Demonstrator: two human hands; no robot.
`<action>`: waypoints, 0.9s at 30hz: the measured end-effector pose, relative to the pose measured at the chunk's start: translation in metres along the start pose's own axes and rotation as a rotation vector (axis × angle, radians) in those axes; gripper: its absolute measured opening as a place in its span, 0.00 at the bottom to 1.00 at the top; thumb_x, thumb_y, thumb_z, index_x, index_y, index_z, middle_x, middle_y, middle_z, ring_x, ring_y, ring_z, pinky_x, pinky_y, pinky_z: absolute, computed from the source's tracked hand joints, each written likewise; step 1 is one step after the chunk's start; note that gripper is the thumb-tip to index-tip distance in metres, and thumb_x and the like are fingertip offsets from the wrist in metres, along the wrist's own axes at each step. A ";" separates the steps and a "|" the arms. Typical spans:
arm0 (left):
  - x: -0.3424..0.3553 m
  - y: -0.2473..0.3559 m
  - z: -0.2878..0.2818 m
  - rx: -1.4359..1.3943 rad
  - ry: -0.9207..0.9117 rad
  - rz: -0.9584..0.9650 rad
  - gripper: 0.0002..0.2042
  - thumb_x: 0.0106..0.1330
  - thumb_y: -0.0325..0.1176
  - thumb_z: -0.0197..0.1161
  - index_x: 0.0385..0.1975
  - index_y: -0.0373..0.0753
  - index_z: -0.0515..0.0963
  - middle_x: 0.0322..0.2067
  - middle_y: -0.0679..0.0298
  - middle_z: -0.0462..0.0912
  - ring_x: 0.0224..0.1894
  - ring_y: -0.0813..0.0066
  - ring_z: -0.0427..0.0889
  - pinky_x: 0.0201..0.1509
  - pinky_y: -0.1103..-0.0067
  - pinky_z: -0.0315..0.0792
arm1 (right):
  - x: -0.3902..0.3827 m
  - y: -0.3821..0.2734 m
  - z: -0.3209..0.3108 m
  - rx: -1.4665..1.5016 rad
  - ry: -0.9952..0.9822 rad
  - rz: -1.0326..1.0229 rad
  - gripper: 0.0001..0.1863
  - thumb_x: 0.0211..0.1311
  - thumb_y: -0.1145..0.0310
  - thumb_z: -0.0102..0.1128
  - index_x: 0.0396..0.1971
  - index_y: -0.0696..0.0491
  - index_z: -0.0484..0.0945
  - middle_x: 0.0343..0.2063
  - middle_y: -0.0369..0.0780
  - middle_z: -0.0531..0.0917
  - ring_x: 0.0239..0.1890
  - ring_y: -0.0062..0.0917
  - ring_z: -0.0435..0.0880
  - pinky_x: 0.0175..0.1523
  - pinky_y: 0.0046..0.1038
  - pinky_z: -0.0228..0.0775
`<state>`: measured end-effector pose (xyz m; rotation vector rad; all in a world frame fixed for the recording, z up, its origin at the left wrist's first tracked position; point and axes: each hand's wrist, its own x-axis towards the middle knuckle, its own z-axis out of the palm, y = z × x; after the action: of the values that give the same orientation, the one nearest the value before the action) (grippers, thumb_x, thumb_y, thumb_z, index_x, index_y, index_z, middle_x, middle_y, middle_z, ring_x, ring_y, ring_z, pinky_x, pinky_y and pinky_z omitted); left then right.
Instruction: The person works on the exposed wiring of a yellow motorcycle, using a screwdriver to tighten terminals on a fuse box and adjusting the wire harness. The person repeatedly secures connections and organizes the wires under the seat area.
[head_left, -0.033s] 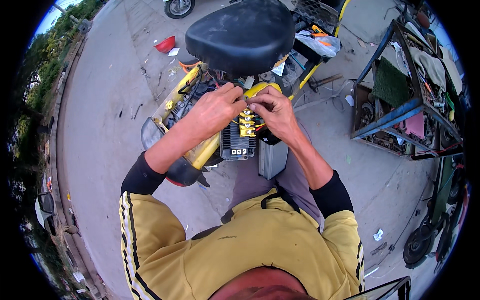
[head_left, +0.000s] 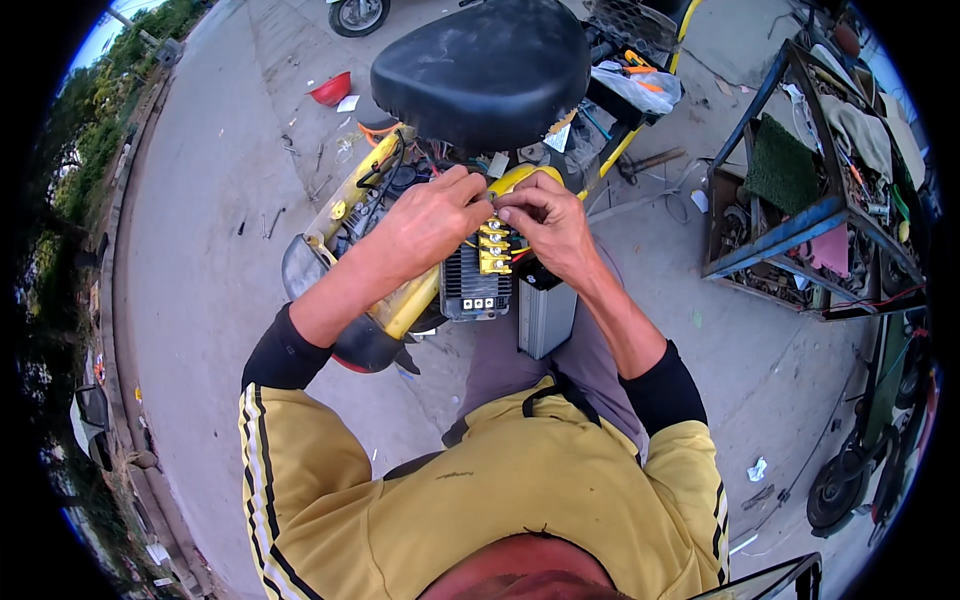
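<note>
My left hand (head_left: pixel 432 215) and my right hand (head_left: pixel 553 225) meet fingertip to fingertip at the far end of a yellow terminal block (head_left: pixel 494 252) with metal screws. Both are closed in a pinch; whatever lies between the fingers is too small and covered to make out. Under the block sits a black finned controller (head_left: pixel 462 285) with three white-framed sockets along its near edge. A silver ribbed metal case (head_left: pixel 546 318) stands just right of it, below my right hand. Red and yellow wires (head_left: pixel 519 255) run beside the block. Yellow vehicle bodywork (head_left: pixel 412 303) lies under my left forearm.
A black seat (head_left: pixel 485 80) hangs over the work from the far side. To the right stands a blue metal rack (head_left: pixel 780 262) full of scrap. A hammer (head_left: pixel 655 160), a red bowl (head_left: pixel 331 90) and loose tools (head_left: pixel 270 223) lie on the concrete. Another wheel (head_left: pixel 838 490) is at lower right.
</note>
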<state>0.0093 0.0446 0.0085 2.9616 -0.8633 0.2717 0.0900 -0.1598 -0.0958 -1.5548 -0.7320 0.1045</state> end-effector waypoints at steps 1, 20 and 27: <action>0.000 0.000 0.000 0.002 -0.002 0.000 0.14 0.57 0.20 0.66 0.44 0.36 0.85 0.46 0.60 0.81 0.53 0.58 0.83 0.53 0.66 0.84 | 0.000 -0.002 -0.001 -0.021 -0.006 -0.003 0.08 0.65 0.77 0.76 0.43 0.58 0.93 0.35 0.37 0.81 0.35 0.22 0.82 0.42 0.28 0.75; 0.002 0.001 -0.001 0.003 0.035 0.014 0.14 0.58 0.19 0.67 0.44 0.36 0.85 0.45 0.60 0.81 0.51 0.59 0.83 0.49 0.66 0.84 | 0.003 -0.001 0.002 0.005 -0.035 -0.056 0.09 0.65 0.79 0.73 0.45 0.59 0.91 0.38 0.37 0.79 0.36 0.22 0.81 0.42 0.28 0.74; 0.002 0.001 0.000 0.007 0.018 -0.003 0.14 0.57 0.18 0.68 0.44 0.36 0.86 0.45 0.61 0.81 0.50 0.59 0.84 0.49 0.67 0.84 | 0.002 -0.001 0.003 0.013 -0.025 0.059 0.08 0.66 0.79 0.73 0.43 0.61 0.89 0.39 0.38 0.79 0.35 0.24 0.82 0.42 0.29 0.75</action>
<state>0.0105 0.0430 0.0087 2.9617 -0.8574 0.3017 0.0898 -0.1568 -0.0946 -1.5651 -0.7039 0.1724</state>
